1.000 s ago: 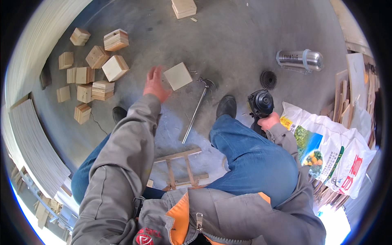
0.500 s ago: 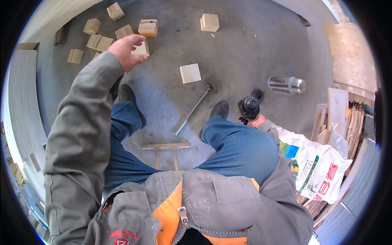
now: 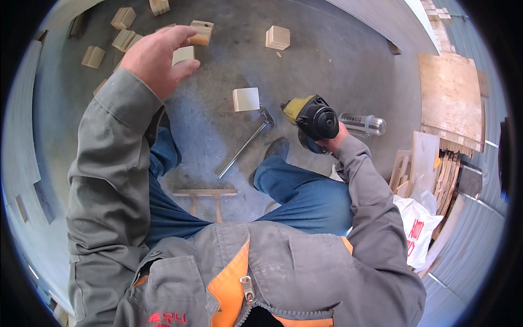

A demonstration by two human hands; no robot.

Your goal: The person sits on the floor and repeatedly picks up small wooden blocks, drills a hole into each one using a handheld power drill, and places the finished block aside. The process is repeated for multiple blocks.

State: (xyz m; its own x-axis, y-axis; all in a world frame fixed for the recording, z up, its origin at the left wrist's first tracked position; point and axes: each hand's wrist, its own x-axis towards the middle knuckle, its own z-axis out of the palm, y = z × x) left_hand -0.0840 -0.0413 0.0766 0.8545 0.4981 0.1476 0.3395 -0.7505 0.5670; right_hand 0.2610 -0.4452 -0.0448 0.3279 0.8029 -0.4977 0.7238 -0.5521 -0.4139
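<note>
My left hand (image 3: 158,57) is raised at the upper left, thumb and fingers apart. A pale-faced wooden block (image 3: 183,54) shows between them and seems to lie on the floor beyond; I see no grip on it. In my right hand (image 3: 336,139) is a yellow and black nail gun (image 3: 313,115), lifted in front of my right knee, with its yellow end towards the left. Another pale-topped block (image 3: 246,100) lies on the floor ahead, and just below it a hammer (image 3: 248,140) with a metal handle lies aslant between my feet.
Several layered wooden blocks (image 3: 123,18) are scattered at the far left, and a single one (image 3: 278,37) lies farther ahead. A steel flask (image 3: 364,125) lies behind the nail gun. Stacked boards (image 3: 452,98) and a white printed sack (image 3: 417,229) stand right. A small wooden frame (image 3: 204,192) stands between my legs.
My right hand has raised the nail gun from beside my right knee, up and to the left. My left hand has come up and looks larger. The whole view has turned slightly.
</note>
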